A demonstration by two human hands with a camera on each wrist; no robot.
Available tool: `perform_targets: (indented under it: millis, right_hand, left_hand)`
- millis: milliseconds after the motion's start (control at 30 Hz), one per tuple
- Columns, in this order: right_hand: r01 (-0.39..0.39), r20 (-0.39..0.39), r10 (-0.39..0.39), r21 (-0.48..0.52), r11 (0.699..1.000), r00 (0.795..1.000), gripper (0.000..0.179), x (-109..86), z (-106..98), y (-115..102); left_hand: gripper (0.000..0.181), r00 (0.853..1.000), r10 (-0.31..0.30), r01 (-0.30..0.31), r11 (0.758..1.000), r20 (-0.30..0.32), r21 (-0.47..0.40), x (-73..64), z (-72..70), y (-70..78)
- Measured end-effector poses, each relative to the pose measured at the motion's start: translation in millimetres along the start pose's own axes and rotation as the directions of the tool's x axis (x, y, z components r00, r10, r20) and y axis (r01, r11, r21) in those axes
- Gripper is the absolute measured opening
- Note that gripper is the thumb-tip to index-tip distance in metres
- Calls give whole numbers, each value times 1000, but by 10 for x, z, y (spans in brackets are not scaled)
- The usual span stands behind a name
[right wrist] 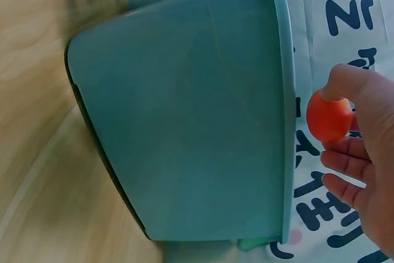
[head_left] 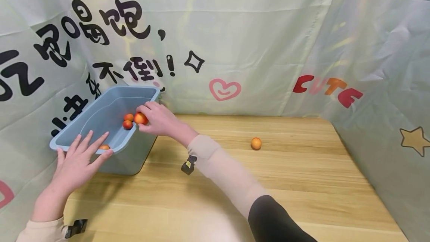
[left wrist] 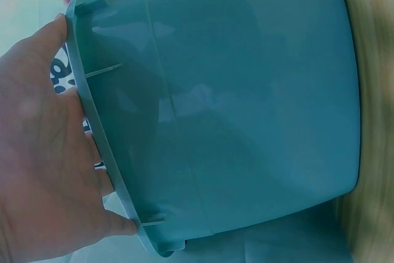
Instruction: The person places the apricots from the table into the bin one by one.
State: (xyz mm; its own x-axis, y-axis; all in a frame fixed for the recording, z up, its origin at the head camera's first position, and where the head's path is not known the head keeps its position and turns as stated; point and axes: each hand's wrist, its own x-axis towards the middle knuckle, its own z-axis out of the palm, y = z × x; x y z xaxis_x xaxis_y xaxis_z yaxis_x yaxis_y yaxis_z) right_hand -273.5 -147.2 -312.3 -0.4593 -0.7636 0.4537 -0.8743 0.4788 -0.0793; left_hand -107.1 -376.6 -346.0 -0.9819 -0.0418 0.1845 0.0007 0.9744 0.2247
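Note:
A blue-grey plastic tub (head_left: 132, 156) stands at the left of the table. My right hand (head_left: 159, 118) pinches a small red-and-yellow round fruit (head_left: 139, 118) between thumb and fingertips, over the tub's right rim. The right wrist view shows that fruit (right wrist: 327, 117) above the rim, apart from it. Inside the tub lie two reddish fruits (head_left: 127, 124), plus an orange one (head_left: 104, 147) partly hidden by the near rim. My left hand (head_left: 75, 167) rests on the near rim with fingers spread; its fingertips touch the edge (left wrist: 104, 133) in the left wrist view.
One orange fruit (head_left: 256, 143) sits on the wooden table (head_left: 295, 182), right of my right forearm. Printed white cloth (head_left: 262, 47) hangs behind the table and along both sides. The tub's far end stands close to the cloth.

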Motion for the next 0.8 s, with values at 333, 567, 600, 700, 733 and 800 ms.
perform_targets:
  millis: [333, 567, 600, 700, 733, 800]
  right_hand:
    - [-122, 34, 117, 255, 959, 993, 41, 193, 156, -97]
    - [-169, 52, 161, 304, 938, 986, 41, 246, 236, -152]
    - [-168, 49, 160, 304, 938, 986, 41, 247, 240, -158]
    - [-165, 43, 159, 300, 940, 986, 41, 246, 252, -170]
    - [-165, 42, 159, 298, 940, 986, 41, 247, 253, -174]
    - [-163, 38, 159, 298, 941, 987, 41, 247, 254, -182]
  left_hand:
    - [64, 1000, 3, -3, 1000, -8, 4, -10, 18, -5]
    - [64, 1000, 0, 0, 1000, -8, 3, -12, 7, 10]
    - [64, 1000, 0, 0, 1000, -9, 2, -12, 6, 12]
    - [64, 1000, -1, 1, 1000, -8, 3, -8, 6, 18]
    - [64, 1000, -1, 1, 1000, -8, 5, -8, 4, 17]
    - [65, 1000, -2, 2, 1000, -8, 6, -8, 0, 14]
